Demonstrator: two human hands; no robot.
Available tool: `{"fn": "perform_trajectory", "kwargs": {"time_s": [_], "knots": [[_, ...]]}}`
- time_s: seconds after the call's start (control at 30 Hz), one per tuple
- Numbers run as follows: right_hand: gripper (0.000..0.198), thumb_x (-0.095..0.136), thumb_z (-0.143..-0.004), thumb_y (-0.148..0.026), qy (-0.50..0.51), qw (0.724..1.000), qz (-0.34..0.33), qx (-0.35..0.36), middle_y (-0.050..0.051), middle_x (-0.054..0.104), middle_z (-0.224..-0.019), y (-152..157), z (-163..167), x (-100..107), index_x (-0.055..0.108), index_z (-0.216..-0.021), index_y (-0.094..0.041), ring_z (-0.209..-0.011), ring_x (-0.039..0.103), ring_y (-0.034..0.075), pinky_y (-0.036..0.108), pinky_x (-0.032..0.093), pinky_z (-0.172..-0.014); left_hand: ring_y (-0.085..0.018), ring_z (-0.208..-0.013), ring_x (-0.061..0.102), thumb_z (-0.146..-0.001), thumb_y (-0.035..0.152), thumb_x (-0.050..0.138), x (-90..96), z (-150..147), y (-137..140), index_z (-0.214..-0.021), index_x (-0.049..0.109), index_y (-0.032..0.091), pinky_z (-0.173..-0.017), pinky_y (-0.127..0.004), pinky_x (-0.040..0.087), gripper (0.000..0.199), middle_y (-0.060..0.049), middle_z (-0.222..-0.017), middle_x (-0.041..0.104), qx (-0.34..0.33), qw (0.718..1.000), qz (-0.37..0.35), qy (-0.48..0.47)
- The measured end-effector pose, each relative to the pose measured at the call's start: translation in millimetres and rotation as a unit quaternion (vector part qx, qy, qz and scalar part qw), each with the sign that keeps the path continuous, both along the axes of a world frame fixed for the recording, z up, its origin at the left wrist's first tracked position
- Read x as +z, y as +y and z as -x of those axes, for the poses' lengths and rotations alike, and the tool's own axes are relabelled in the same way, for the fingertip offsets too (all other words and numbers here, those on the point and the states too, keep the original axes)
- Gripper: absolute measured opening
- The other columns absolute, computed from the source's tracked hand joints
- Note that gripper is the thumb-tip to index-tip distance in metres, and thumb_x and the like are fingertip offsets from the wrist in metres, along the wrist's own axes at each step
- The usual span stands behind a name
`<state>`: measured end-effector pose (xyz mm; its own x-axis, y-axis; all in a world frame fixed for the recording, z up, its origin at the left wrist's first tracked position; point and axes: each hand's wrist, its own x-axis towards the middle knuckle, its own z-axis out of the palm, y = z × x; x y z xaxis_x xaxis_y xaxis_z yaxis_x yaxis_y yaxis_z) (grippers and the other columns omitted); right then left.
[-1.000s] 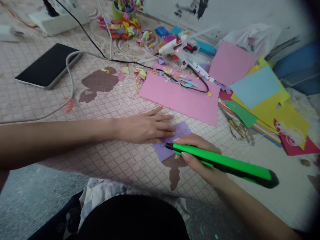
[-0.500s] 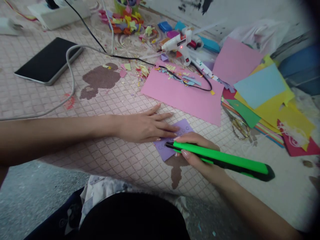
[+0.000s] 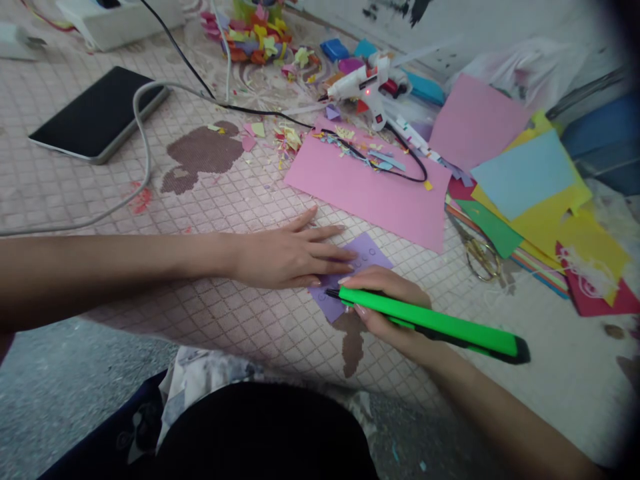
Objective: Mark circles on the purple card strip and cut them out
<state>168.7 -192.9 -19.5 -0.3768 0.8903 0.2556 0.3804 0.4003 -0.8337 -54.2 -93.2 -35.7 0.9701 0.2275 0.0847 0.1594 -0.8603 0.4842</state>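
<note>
A small purple piece of paper [image 3: 331,310] lies on the cloth-covered table, with small round marks along it. My left hand [image 3: 287,257] rests flat with its fingers spread, the fingertips pressing on the paper's left side. In my right hand [image 3: 393,293] is a green and black utility knife [image 3: 445,325], gripped like a pen. Its dark tip points left and meets the lower left part of the paper, close to my left little finger. The blade itself is too small to make out, and part of the paper is hidden under my fingers.
Beyond my hands lies a pink sheet [image 3: 380,200] with paper scraps and a black cord. A glue gun [image 3: 370,93] with its light on stands behind it. Scissors [image 3: 481,257] and coloured paper [image 3: 525,173] are at right; a tablet [image 3: 97,117] and grey cable [image 3: 149,147] at left.
My right hand has shifted slightly left with the utility knife, its tip now further along the purple paper. My left hand stays nearly in place. The view has tilted a little.
</note>
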Motion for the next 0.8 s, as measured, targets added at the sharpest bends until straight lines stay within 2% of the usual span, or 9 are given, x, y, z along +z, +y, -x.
{"fn": "perform_trajectory", "kwargs": {"time_s": [0.53, 0.8], "knots": [[0.026, 0.063, -0.082, -0.013, -0.005, 1.0, 0.0, 0.012, 0.001, 0.072, -0.093, 0.7, 0.5, 0.1, 0.068, -0.103, -0.027, -0.086, 0.067, 0.016, 0.032, 0.055, -0.078, -0.026, -0.149, 0.014, -0.098, 0.029, 0.044, 0.4, 0.2, -0.5, -0.144, 0.041, 0.037, -0.119, -0.051, -0.01, 0.046, 0.004, -0.154, 0.037, 0.0, 1.0, -0.009, 0.023], [0.026, 0.063, -0.082, -0.014, -0.007, 1.0, 0.002, 0.015, 0.001, 0.072, -0.094, 0.8, -0.2, 0.0, 0.068, -0.104, -0.027, -0.086, 0.067, 0.017, 0.033, 0.055, -0.078, -0.027, -0.148, 0.021, -0.096, 0.028, 0.049, 0.0, 0.2, -0.5, -0.14, 0.046, 0.037, -0.12, -0.053, -0.003, 0.045, 0.003, -0.151, 0.043, 0.006, 1.0, 0.002, -0.012]]}}
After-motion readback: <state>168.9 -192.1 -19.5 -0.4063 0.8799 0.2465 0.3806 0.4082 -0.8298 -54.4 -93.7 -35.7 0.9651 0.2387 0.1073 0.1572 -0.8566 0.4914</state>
